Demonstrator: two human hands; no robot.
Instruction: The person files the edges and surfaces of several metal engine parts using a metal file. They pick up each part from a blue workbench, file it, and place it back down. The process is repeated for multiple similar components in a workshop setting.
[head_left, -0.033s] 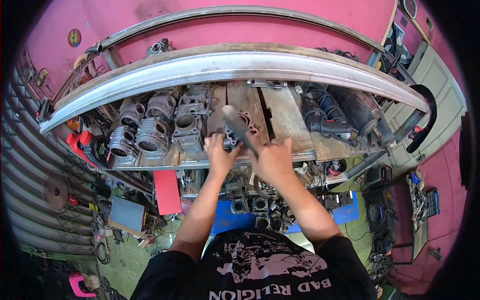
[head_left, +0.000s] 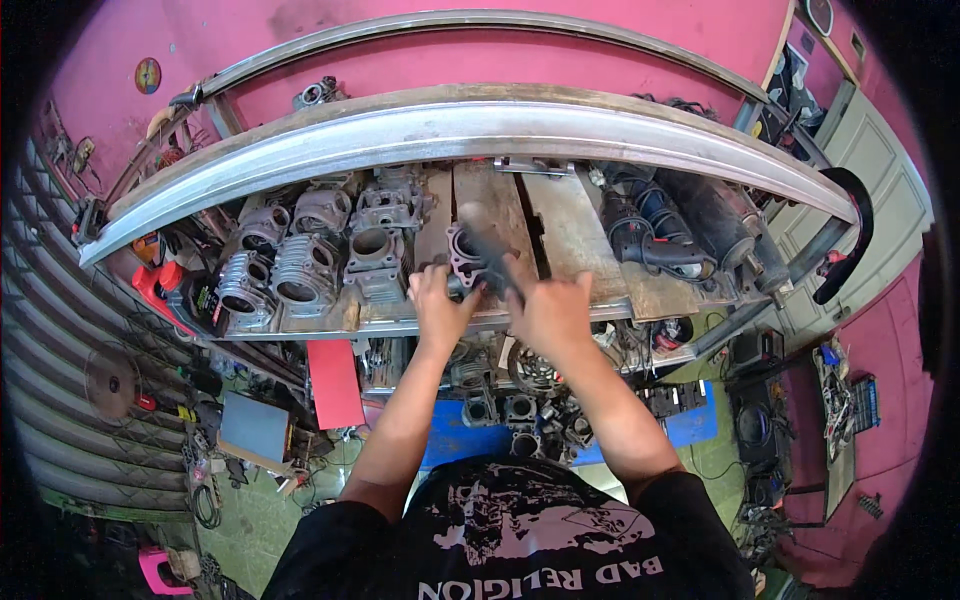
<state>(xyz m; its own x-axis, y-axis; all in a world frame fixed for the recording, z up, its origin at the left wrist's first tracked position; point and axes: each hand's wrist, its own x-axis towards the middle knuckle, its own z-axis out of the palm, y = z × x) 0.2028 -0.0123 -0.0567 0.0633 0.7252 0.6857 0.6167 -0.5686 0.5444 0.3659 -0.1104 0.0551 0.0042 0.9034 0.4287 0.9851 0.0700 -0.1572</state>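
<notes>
My left hand [head_left: 440, 310] is closed on the near left side of an engine cylinder block [head_left: 459, 262] on the wooden bench top. The block's top face and round bore show partly. In my right hand [head_left: 553, 317] is a long, flat, dark file [head_left: 488, 243], smeared by motion, its pale far end pointing away from me. It slants over the block's right part and hides it. My right index finger and thumb lie along the tool. Whether the file touches the block face I cannot tell.
Several cylinder blocks [head_left: 305, 280] stand in rows to the left. Power tools, among them an angle grinder [head_left: 670, 262], lie at the right. A metal rail [head_left: 480, 130] spans the bench's far side. Below the near edge is a lower shelf with metal parts [head_left: 475, 370].
The file and my right hand have shifted slightly to the right and toward me, uncovering more of the block's bore. My left hand and the block stay put.
</notes>
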